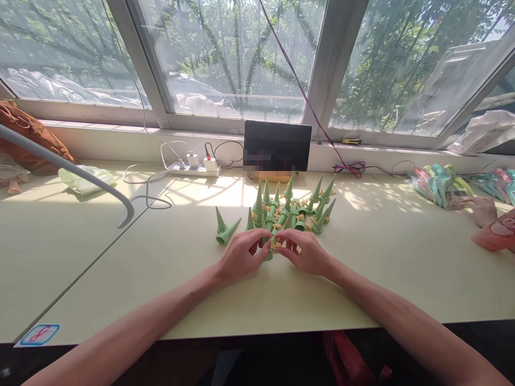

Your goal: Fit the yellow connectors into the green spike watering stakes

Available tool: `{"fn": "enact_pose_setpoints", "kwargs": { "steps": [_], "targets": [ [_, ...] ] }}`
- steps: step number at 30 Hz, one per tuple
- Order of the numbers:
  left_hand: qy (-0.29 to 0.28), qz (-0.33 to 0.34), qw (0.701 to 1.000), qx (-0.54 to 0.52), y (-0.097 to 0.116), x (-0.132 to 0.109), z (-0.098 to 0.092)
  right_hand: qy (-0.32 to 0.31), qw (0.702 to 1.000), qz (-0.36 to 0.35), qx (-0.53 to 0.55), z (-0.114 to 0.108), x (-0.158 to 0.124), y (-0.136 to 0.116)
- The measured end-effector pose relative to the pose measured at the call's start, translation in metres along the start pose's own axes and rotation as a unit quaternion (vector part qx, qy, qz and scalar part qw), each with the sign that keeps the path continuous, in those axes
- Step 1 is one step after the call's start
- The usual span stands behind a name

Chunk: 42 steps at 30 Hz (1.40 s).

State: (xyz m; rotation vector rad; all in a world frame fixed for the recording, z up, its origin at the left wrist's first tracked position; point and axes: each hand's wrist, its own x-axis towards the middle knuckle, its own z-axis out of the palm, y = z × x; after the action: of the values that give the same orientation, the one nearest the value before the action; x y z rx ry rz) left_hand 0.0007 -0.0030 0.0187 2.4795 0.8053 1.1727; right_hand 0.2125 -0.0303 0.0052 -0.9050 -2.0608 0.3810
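Note:
Green plastic cones with small yellow valve pieces lie in a pile on the pale table. Just in front of the pile, my left hand and my right hand meet around one green piece with a yellow valve. The left thumb and fingers pinch its left side. On the other side, the right fingertips close on the yellow part. Some of the held piece is hidden behind my fingers. Two green cones lie apart to the left of the pile.
Behind the pile stands a dark tablet. A power strip with cables sits back left, and a grey tube crosses the left side. Bagged colourful items lie right. A marked label is at the front left.

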Motion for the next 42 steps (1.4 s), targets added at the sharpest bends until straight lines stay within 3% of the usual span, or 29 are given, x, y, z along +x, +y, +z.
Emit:
{"fn": "enact_pose_setpoints", "kwargs": {
  "steps": [15, 24, 30, 42],
  "targets": [
    [-0.005, -0.011, 1.0, 0.001, 0.001, -0.0009, 0.0013, 0.024, 1.0, -0.003, 0.005, -0.0007, 0.0021, -0.0039],
    [-0.006, -0.021, 1.0, 0.002, 0.0, -0.0013, 0.0007, -0.007, 1.0, 0.008, 0.018, -0.0009, 0.0006, -0.0016],
    [-0.014, -0.033, 0.999, 0.001, 0.0018, -0.0009, 0.0006, 0.016, 1.0, -0.009, 0.005, 0.001, 0.0003, 0.0006],
    [-0.016, -0.038, 0.999, 0.004, 0.0013, 0.0007, 0.0008, -0.011, 0.999, 0.029, 0.016, 0.0021, -0.0007, 0.0005]
  ]
}}
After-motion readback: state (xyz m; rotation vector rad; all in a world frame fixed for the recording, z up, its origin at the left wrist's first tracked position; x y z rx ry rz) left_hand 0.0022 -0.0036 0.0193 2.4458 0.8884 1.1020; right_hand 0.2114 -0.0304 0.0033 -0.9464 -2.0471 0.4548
